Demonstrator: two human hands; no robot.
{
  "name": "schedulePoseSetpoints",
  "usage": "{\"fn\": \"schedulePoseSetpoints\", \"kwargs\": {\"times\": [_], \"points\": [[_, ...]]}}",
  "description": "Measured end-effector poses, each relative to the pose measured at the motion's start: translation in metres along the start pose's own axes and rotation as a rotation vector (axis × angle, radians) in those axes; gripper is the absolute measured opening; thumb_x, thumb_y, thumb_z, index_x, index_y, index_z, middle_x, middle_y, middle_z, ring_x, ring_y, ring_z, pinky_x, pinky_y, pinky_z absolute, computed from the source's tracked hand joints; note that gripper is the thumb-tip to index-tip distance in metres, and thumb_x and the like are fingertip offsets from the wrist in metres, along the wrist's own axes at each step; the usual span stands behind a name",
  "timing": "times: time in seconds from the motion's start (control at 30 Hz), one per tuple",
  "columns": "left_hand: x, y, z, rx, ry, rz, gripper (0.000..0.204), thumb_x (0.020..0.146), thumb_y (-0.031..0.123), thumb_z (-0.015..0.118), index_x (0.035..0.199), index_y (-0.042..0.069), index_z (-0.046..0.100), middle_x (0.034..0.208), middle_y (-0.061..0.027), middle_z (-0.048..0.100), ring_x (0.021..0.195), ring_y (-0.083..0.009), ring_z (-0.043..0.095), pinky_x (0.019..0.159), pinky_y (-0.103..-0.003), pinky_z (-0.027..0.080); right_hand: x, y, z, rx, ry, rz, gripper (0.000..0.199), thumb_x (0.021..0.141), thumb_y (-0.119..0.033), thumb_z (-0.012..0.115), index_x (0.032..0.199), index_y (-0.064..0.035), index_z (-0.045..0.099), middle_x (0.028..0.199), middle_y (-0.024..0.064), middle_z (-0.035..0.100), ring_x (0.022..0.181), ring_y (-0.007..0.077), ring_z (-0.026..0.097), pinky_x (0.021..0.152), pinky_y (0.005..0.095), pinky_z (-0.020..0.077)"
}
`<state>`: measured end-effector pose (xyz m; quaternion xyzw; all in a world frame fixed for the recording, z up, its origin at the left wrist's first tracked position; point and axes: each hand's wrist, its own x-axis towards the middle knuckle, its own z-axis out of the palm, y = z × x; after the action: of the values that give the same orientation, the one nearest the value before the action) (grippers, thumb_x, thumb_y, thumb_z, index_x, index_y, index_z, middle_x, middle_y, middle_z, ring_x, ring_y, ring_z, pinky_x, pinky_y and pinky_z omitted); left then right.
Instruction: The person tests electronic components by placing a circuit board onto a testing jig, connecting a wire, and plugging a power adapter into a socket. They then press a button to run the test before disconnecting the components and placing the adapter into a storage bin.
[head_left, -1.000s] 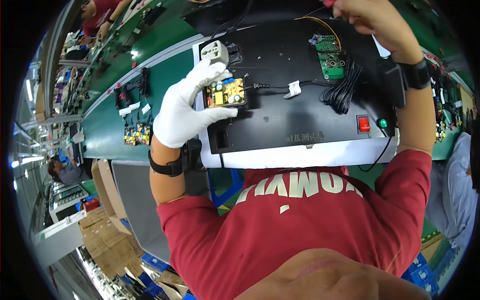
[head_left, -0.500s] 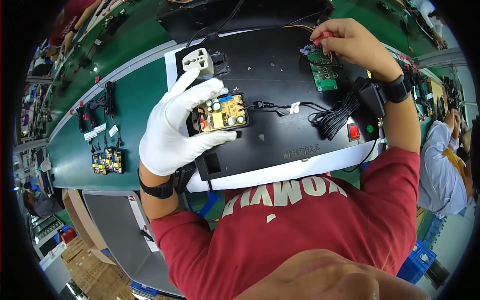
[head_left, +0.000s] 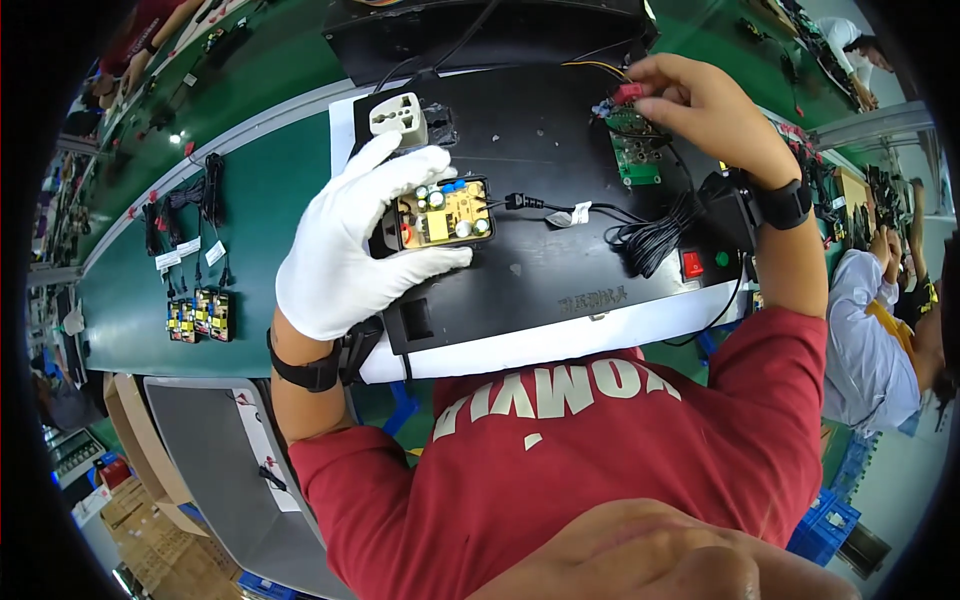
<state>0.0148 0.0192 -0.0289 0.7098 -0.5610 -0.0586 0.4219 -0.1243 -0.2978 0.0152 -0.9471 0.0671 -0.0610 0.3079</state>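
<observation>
My left hand (head_left: 335,245), in a white glove, holds an uncased power adapter (head_left: 452,215) by its edges, thumb below and fingers above. The adapter's circuit board faces up in a black half-shell. A cord plug (head_left: 524,201) joins its right end, leading to a coiled black cable (head_left: 650,240). At the far right, my bare right hand (head_left: 705,110) has thumb and index finger around a red connector (head_left: 627,93), beside a green circuit board (head_left: 640,165). Some of its other fingers are hidden. A white socket (head_left: 398,118) sits just beyond my left fingertips.
The black box (head_left: 540,280) under both hands bears a red switch (head_left: 692,264) and a green button (head_left: 722,258). More adapter boards (head_left: 200,315) with cables lie on the green table at left. A grey bin (head_left: 210,440) stands at lower left. Other people work around the edges.
My right hand has brought the red connector slightly left and nearer, beside the green board, with its fingers looser. My left hand keeps its hold on the adapter. The whole view has shifted slightly.
</observation>
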Motion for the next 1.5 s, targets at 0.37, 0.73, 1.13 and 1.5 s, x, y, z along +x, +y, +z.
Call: {"fn": "schedulePoseSetpoints", "kwargs": {"times": [0.37,0.73,1.13,1.5], "points": [[0.002,0.006,-0.001,0.026,0.028,0.037,0.062,0.062,0.020,0.089,0.116,0.005,0.063,0.117,-0.0153,0.065,0.122,-0.0395,0.053,0.099,-0.040,0.045,0.021,-0.017,0.004,-0.378,-0.091,0.034,0.026,0.082,-0.022,0.060,0.076,0.0027,0.060,0.069,0.0180,0.059,0.064,0.0342,0.057,0.061,0.0402,0.0457],[0.000,0.007,-0.001,0.049,0.034,0.000,0.062,0.062,0.022,0.088,0.118,0.009,0.064,0.118,-0.0134,0.064,0.120,-0.0376,0.054,0.098,-0.040,0.046,0.037,-0.023,-0.004,-0.326,-0.209,0.134,0.025,0.082,-0.019,0.062,0.071,0.0028,0.054,0.063,0.0117,0.053,0.061,0.0222,0.053,0.058,0.0349,0.0421],[-0.001,0.005,0.001,0.020,0.034,-0.003,0.061,0.064,0.023,0.087,0.118,0.008,0.063,0.118,-0.0188,0.061,0.115,-0.0377,0.056,0.096,-0.038,0.046,0.041,-0.020,0.004,-0.455,-0.175,0.058,0.030,0.078,-0.024,0.066,0.072,0.0023,0.054,0.065,0.0147,0.055,0.065,0.0259,0.059,0.059,0.0377,0.0442],[-0.001,0.012,-0.003,0.030,0.001,-0.041,0.061,0.064,0.019,0.088,0.117,0.002,0.062,0.120,-0.0195,0.061,0.121,-0.0337,0.055,0.102,-0.039,0.042,0.042,0.000,-0.008,0.122,-0.349,0.261,0.027,0.083,-0.024,0.074,0.091,-0.0002,0.064,0.071,0.0046,0.062,0.059,0.0106,0.058,0.050,0.0227,0.0455]]}}
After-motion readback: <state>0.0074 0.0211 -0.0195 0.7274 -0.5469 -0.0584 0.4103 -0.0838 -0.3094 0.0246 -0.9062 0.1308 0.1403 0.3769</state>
